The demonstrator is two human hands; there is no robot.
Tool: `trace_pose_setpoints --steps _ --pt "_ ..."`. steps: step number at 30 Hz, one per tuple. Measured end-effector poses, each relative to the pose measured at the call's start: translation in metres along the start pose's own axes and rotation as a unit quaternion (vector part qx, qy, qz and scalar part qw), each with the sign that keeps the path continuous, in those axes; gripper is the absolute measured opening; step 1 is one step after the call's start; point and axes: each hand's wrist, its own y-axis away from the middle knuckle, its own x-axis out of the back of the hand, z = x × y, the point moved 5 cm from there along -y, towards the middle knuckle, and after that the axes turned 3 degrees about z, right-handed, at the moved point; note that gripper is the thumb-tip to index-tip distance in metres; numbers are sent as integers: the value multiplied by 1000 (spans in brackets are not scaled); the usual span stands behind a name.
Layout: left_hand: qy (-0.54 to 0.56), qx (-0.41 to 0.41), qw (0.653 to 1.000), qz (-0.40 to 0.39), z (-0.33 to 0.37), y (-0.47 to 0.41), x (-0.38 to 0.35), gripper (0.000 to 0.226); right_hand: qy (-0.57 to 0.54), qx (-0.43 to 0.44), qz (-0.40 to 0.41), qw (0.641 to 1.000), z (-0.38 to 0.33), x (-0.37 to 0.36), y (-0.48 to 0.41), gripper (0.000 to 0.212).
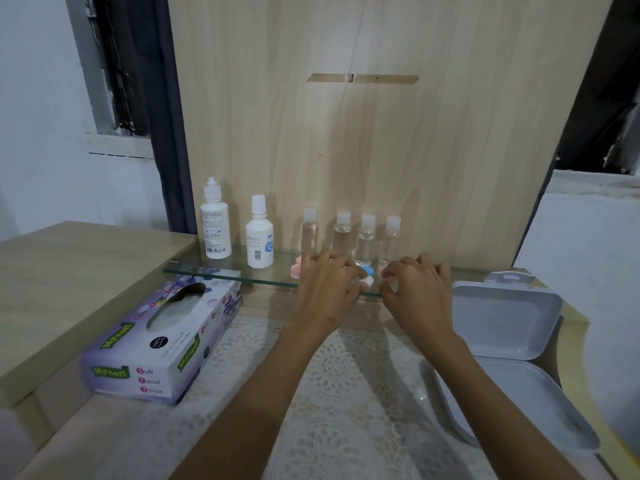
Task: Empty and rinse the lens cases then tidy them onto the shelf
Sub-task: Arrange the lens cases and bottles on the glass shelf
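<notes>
A glass shelf point(228, 274) runs along the wooden back panel. On it lie a pink lens case point(296, 270) and a blue and white lens case point(365, 275), both partly hidden by my hands. My left hand point(327, 285) rests over the shelf between the two cases, its fingers touching the blue and white one. My right hand point(415, 284) hovers just right of that case with fingers curled, and nothing shows in it.
Two white solution bottles point(215, 221) point(259, 233) and several small clear bottles point(366, 240) stand at the back of the shelf. A tissue box point(162, 344) lies at the left, and an open white plastic box point(509, 327) at the right, on a lace cloth point(332, 393).
</notes>
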Motion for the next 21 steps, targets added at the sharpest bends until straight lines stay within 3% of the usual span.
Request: trace_pose_setpoints --steps 5,10,16,21 --pt "-15 1 1000 1 1 -1 -1 25 -3 9 -4 1000 1 5 -1 17" --pt "9 -5 1000 6 4 0 -1 25 9 -38 0 999 29 27 -23 27" --pt "2 1 1000 -10 5 -1 -3 25 81 -8 -131 988 38 19 -36 17" --pt "13 4 1000 -9 8 0 -1 25 102 7 -147 984 36 10 -31 14"
